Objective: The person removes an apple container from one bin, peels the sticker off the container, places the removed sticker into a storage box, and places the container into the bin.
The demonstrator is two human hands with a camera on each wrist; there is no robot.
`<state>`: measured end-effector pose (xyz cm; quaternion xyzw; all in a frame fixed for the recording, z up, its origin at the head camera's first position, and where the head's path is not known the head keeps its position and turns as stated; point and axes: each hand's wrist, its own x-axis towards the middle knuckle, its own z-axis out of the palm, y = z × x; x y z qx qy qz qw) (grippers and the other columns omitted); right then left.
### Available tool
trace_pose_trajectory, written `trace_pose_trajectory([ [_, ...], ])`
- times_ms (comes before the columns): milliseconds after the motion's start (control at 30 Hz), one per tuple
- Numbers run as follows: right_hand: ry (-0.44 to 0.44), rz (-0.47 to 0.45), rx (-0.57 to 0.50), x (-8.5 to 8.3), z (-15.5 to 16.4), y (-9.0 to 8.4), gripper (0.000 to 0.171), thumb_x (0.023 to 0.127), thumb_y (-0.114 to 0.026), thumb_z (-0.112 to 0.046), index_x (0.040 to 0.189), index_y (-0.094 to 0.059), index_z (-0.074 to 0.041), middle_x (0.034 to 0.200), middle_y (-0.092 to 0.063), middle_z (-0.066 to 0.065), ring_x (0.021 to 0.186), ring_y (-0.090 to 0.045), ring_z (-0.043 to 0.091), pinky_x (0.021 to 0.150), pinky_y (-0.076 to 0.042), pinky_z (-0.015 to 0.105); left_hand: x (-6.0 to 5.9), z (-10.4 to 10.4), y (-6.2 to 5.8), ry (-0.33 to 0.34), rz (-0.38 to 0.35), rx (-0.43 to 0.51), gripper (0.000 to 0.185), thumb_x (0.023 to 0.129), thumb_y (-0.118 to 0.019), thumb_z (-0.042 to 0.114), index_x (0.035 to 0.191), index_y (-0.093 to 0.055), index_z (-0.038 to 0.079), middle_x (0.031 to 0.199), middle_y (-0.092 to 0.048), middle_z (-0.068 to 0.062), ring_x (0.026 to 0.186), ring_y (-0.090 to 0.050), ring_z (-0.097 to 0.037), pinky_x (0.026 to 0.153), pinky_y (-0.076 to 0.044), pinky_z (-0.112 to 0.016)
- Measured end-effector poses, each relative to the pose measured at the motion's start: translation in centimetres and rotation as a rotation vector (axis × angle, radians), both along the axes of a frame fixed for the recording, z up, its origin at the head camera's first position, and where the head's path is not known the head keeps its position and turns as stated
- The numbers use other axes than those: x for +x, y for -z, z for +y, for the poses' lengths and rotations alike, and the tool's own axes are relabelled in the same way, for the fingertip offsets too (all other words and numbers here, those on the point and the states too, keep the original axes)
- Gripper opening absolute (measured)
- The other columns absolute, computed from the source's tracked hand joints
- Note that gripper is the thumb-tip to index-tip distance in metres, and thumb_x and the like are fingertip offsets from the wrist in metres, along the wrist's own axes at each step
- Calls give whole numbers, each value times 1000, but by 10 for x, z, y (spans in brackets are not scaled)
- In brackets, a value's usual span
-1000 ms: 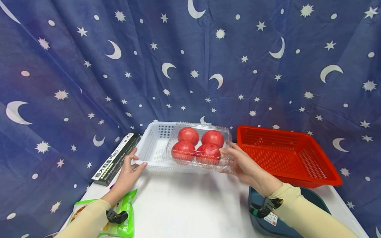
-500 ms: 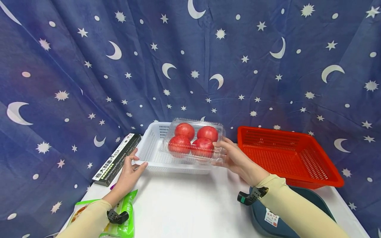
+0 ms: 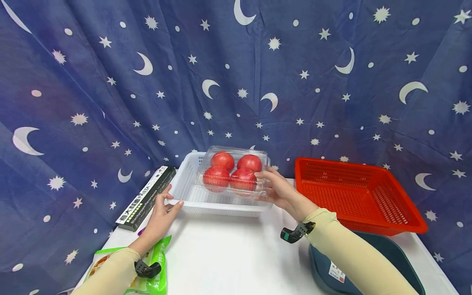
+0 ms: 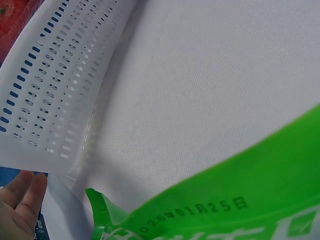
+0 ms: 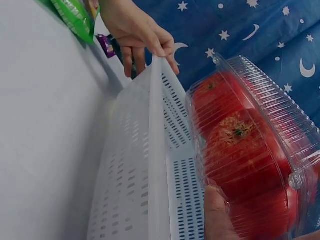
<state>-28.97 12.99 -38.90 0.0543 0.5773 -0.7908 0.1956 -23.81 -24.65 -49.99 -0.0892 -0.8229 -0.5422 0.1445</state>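
A dark blue fabric backdrop printed with white moons and stars hangs in soft folds behind a smooth white tabletop. At about 3 o'clock on the tabletop sits a red perforated plastic basket, rectangular with flared walls. At 12 o'clock stands a white perforated plastic basket of the same shape, its walls pierced with rows of small slots.

The right hand grasps a clear ribbed plastic clamshell box of four red tomatoes, fingers curled along its right end with the thumb on top; the box is inside the white basket's outline, tilted, and whether it rests on the basket floor cannot be told. The tomatoes are round and glossy, and the right wrist view shows a green stem scar on one.

The left hand lies relaxed and open at 9 o'clock, fingertips touching the white basket's near left corner rim. Just left of it lies a long black printed carton, flat on the tabletop. At 7 o'clock, under the left forearm, lies a shiny green plastic food packet. At 5 o'clock a dark teal plastic tray with rounded corners sits under the right forearm.
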Motion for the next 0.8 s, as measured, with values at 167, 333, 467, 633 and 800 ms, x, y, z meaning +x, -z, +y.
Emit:
trace_pose_trajectory([
  [167, -11, 2, 12, -7, -8, 3, 88, 93, -69, -23, 164, -16, -23, 152, -34, 23, 133, -42, 42, 95, -54, 56, 0, 0, 2, -12, -4, -10, 37, 104, -61, 14, 121, -32, -1, 168, -14, -18, 119, -58, -51, 89, -48, -11],
  [333, -23, 10, 22, -13, -16, 5, 90, 92, -69, -23, 164, -16, -23, 153, -34, 23, 133, -43, 44, 94, -54, 57, -1, 0, 3, -22, 7, -16, 36, 104, -61, 13, 121, -33, -1, 168, -16, -18, 119, -59, -49, 90, -50, -15],
  [467, -25, 10, 34, -18, -23, 10, 90, 90, -70, -23, 164, -18, -22, 153, -33, 23, 133, -43, 44, 92, -55, 56, -1, 0, 3, -26, -8, -23, 35, 104, -60, 14, 121, -33, 0, 168, -16, -16, 117, -60, -48, 88, -51, -17],
  [633, -26, 16, 64, -23, -31, 17, 88, 89, -70, -21, 162, -22, -21, 151, -36, 23, 128, -46, 42, 89, -57, 55, -1, -1, 3, -41, -34, -34, 34, 105, -59, 17, 122, -33, 2, 169, -17, -13, 116, -61, -46, 88, -50, -16],
  [800, -30, 21, 88, -27, -36, 22, 87, 87, -71, -19, 160, -24, -20, 147, -40, 22, 121, -51, 39, 84, -60, 53, -1, 0, 2, -44, -34, -30, 34, 105, -59, 16, 121, -33, 1, 168, -17, -15, 117, -60, -47, 88, -49, -13],
])
